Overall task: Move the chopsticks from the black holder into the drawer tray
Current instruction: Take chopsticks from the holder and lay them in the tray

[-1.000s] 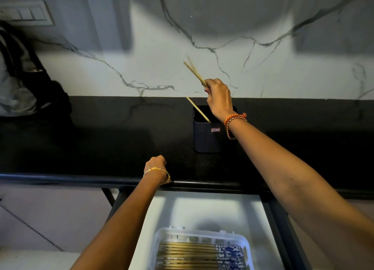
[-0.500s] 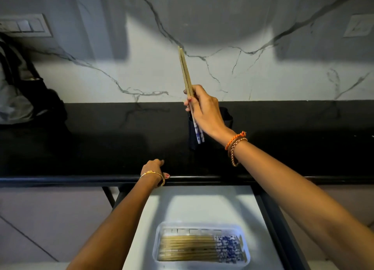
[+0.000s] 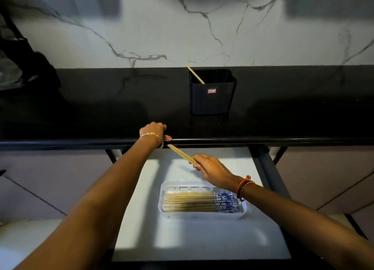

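Bags [image 3: 22,67] sit at the far left of the bench [image 3: 101,108], dark and blurred, against the marble wall [image 3: 141,27].

Left hand [image 3: 154,131] rests on the front edge of the bench, fingers curled over the rim and holding nothing. A gold bangle [image 3: 153,136] circles the wrist.

Right hand [image 3: 212,171] is over the open drawer [image 3: 182,239], just behind the tray [image 3: 202,214]. Its fingers pinch a pair of chopsticks [image 3: 181,153] near one end. The free ends point up and left toward the bench edge, ending just beside the left wrist. The held pair is above the drawer floor and clear of the tray. Beaded bracelets [image 3: 243,185] circle the right wrist, which crosses the tray's right rear corner.

Tray is white, lies on the drawer floor, and carries a row of chopsticks [image 3: 200,202] laid side by side. Plain wood ends point left; blue-and-white patterned ends point right.

Holder [image 3: 212,91] stands upright on the bench near the wall, well apart from both hands. One stick [image 3: 194,73] is in it, leaning to the rear left with its tip above the rim. A small red label shows on the holder's front face.
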